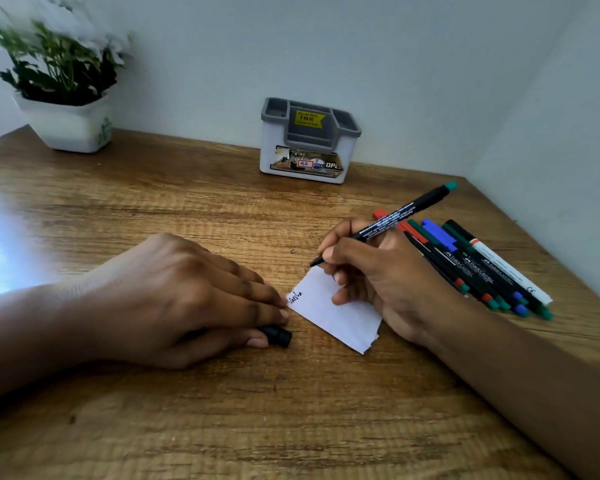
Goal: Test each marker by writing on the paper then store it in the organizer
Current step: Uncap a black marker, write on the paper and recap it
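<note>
A small white paper [340, 311] lies on the wooden desk with one handwritten word near its left corner. My right hand [378, 271] grips an uncapped black marker with a green end [406, 211], its tip just off the paper's top corner. My left hand [187, 296] rests flat, fingertips pinning the paper's left corner, and holds the black cap [276, 335] under the thumb. Several capped markers [482, 268] lie in a pile just right of my right hand. The white and grey organizer [307, 142] stands against the back wall; I see nothing inside it.
A white pot with a green plant [66, 98] stands at the desk's back left corner. Walls close the desk at the back and right. Bright glare covers the left edge of the desk [0, 258].
</note>
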### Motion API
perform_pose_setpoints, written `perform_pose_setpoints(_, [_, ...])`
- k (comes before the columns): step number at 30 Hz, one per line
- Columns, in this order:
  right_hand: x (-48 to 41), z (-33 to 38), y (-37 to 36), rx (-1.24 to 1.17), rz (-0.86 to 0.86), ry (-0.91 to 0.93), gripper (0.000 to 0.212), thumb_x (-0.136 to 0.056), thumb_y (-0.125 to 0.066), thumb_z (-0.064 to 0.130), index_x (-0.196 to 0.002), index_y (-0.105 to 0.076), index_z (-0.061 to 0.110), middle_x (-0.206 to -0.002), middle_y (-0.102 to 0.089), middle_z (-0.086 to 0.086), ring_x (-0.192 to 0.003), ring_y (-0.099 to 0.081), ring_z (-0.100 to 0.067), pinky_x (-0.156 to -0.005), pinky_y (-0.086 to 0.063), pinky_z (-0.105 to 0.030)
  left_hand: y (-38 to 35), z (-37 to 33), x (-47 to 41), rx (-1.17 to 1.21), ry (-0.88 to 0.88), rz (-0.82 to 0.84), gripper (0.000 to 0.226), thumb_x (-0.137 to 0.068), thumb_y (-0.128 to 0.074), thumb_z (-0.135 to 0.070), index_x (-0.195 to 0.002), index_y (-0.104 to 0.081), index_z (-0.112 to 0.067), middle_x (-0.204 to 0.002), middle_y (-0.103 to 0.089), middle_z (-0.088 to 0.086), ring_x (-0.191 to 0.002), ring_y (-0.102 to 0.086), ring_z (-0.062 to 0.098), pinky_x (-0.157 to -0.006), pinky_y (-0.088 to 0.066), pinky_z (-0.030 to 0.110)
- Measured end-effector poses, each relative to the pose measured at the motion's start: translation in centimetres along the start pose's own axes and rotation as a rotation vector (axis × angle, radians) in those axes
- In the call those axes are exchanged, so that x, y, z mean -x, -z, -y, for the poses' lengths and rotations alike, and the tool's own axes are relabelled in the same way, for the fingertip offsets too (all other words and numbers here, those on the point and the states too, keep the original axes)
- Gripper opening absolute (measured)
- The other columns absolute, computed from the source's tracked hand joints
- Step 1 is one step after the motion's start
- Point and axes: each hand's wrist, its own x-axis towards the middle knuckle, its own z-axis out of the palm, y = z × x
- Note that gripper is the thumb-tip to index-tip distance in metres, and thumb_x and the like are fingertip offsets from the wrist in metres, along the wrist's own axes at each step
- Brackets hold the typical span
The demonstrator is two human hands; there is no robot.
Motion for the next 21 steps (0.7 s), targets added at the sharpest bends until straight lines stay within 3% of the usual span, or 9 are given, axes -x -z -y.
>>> perform_pose_setpoints(5, [0.3,0.4,0.6,-0.125,0.088,0.009,0.013,-0.082,-0.058,-0.001,-0.079,-0.063,0.011,-0.056,-0.053,0.000,-0.048,-0.048,-0.007,-0.038,-0.044,-0.018,1.1,-0.1,-0.2,0.175,0.089,-0.055,0.044,-0.092,-0.040,-0.063,-0.106,-0.070,-0.034,-0.099,-0.075,-0.013,-0.092,-0.072,0.010,-0.077,-0.059,0.038])
perform_pose_setpoints(9, [0.9,1.3,0.7,-0.167,0.123,0.094,0.018,-0.082,-0.057,-0.001,-0.079,-0.070,0.011,-0.059,-0.055,-0.002,-0.050,-0.050,-0.007,-0.040,-0.046,-0.018,1.9,0.1,-0.6,0.422,0.060,-0.176,0.034,-0.090,-0.057,-0.049,-0.114,-0.072,-0.031,-0.110,-0.070,-0.027,-0.098,-0.068,-0.006,-0.080,-0.054,0.014])
perform_pose_setpoints(11, [1.2,1.8,0.8,-0.185,0.158,0.119,0.021,-0.087,-0.052,0.003,-0.085,-0.072,0.009,-0.066,-0.060,-0.004,-0.055,-0.055,-0.008,-0.042,-0.048,-0.020,2.0,0.2,-0.7,0.532,0.134,-0.209,0.037,-0.085,-0.057,-0.058,-0.115,-0.069,-0.039,-0.108,-0.070,-0.029,-0.098,-0.067,-0.006,-0.079,-0.053,0.012])
perform_pose_setpoints(14, [1.7,2.3,0.9,-0.174,0.207,0.130,0.026,-0.086,-0.048,0.014,-0.091,-0.073,0.008,-0.073,-0.065,-0.005,-0.059,-0.057,-0.009,-0.043,-0.048,-0.022,1.8,0.2,-0.7,0.668,0.244,-0.262,0.043,-0.078,-0.054,-0.074,-0.107,-0.069,-0.047,-0.099,-0.074,-0.021,-0.094,-0.070,0.000,-0.081,-0.055,0.022])
perform_pose_setpoints(21, [2.5,2.7,0.2,-0.043,0.133,0.183,0.009,-0.089,-0.053,0.003,-0.084,-0.052,0.010,-0.072,-0.069,-0.011,-0.056,-0.059,-0.019,-0.044,-0.049,-0.026,2.1,-0.3,-1.1,0.793,0.289,-0.307,0.049,-0.077,-0.054,-0.074,-0.089,-0.074,-0.031,-0.085,-0.076,-0.004,-0.081,-0.070,0.007,-0.077,-0.050,0.013])
